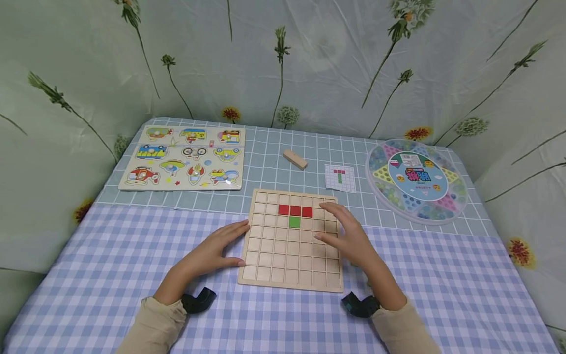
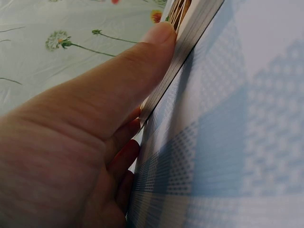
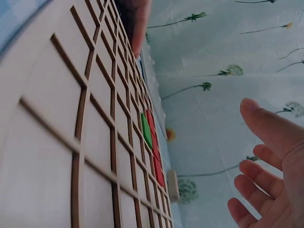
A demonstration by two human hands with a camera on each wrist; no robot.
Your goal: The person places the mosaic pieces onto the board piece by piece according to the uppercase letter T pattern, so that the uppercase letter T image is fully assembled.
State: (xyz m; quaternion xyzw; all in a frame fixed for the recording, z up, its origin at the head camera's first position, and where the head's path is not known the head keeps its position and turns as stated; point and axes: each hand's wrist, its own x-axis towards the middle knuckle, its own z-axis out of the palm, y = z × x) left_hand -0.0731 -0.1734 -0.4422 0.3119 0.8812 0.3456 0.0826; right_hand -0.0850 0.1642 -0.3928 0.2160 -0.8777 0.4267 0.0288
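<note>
A wooden grid board [image 1: 278,260] lies flat on the checked cloth. Three red square tiles [image 1: 295,211] sit side by side in its second row from the back, and one green tile [image 1: 294,222] is directly below the middle red one. My left hand [image 1: 212,248] touches the board's left edge with fingers and thumb spread; in the left wrist view its thumb [image 2: 147,52] lies against the board's side. Above the board's right part hovers my right hand [image 1: 351,238], thumb and fingers apart with nothing between them. The right wrist view shows it raised off the grid.
Behind the board are a small wooden block [image 1: 295,159] and a paper card [image 1: 347,186] with a red and green T pattern. A vehicle peg puzzle [image 1: 177,183] lies back left, a round marble game case [image 1: 417,177] back right. Small things partly hide under the right forearm.
</note>
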